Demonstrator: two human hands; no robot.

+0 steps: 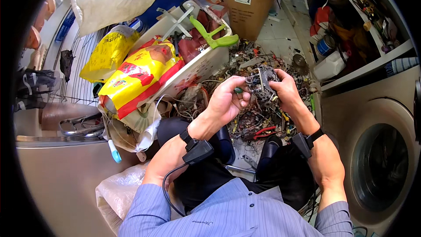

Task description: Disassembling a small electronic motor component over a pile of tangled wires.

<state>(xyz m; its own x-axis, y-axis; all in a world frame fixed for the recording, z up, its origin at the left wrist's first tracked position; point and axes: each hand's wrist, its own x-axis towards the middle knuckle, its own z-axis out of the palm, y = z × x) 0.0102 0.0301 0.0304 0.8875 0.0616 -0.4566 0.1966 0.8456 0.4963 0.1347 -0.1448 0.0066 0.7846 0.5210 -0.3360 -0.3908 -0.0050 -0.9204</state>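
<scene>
In front of me, over a pile of scrap, my right hand (286, 91) grips a dark mechanical assembly (265, 83) with a metal frame, its thumb and fingers pressed on the right side. My left hand (229, 99) is closed beside the assembly's left side, fingers curled. A small green piece (238, 90) shows between those fingers; its kind is not clear, as most of it is hidden. Under both hands spreads the heap of wires and small electronic parts (247, 121). Red-handled pliers (265, 132) lie on it, near my shoes.
To the left stands a white bin (204, 64) with yellow-and-red bags (140, 75) and a green-handled frame (215, 37). A cardboard box (243, 9) is behind the heap. On the right are a washing machine (381, 149) and cluttered shelves (372, 72).
</scene>
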